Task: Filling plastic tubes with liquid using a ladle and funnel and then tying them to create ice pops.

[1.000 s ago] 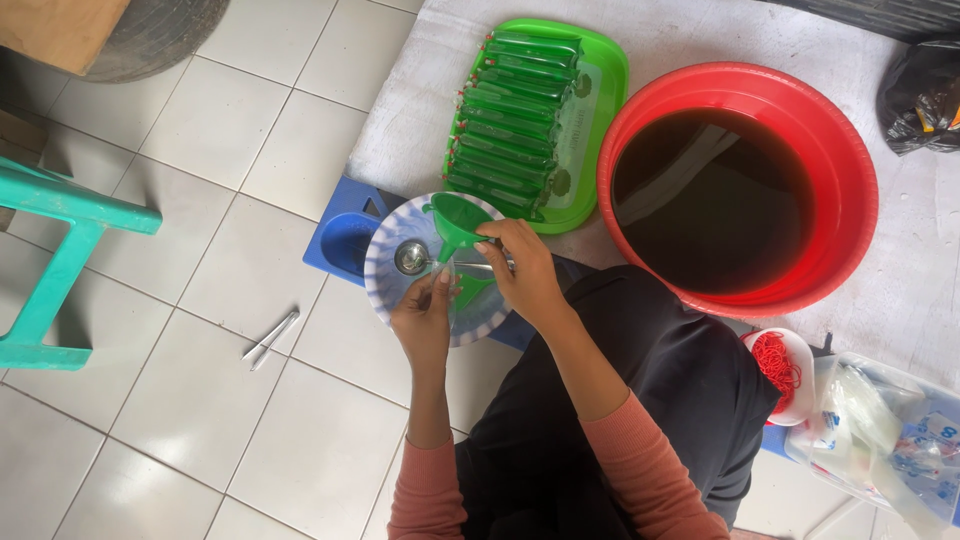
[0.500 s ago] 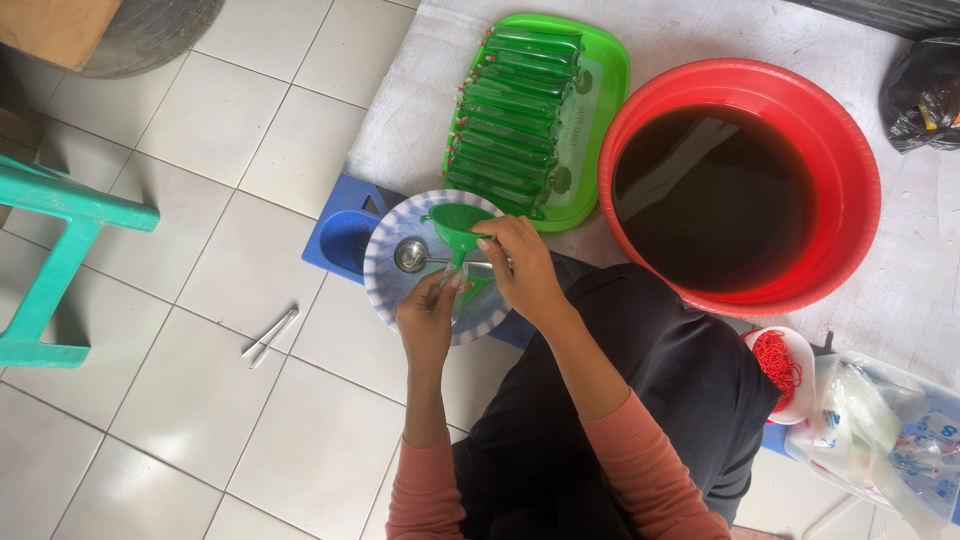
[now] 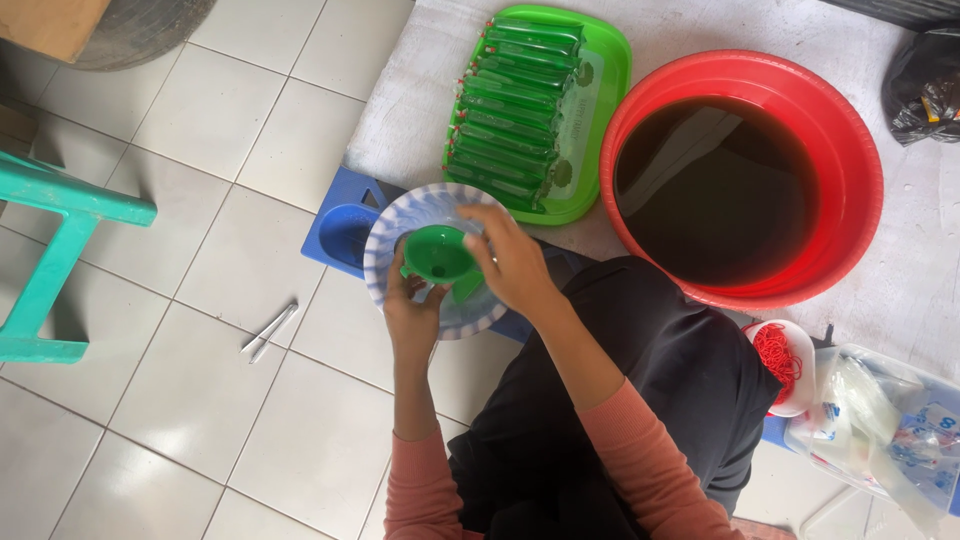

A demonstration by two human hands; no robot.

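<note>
Funnel (image 3: pixel 437 254), green plastic, now sits mouth-up over the blue-and-white patterned bowl (image 3: pixel 395 225); half a second ago a narrow green packet was held there instead, and the round mouth was not presented to the camera. Right hand (image 3: pixel 515 262) grips the funnel rim at 3 o'clock, fingers closed on it. Left hand (image 3: pixel 415 315) supports from 6 o'clock, fingers curled beneath; what they pinch cannot be determined. Judgement: handling has passed from packet to funnel. Green tray (image 3: pixel 600 95) of filled packets lies at 1 o'clock, red basin (image 3: pixel 850 140) of dark liquid at 2 o'clock.
</note>
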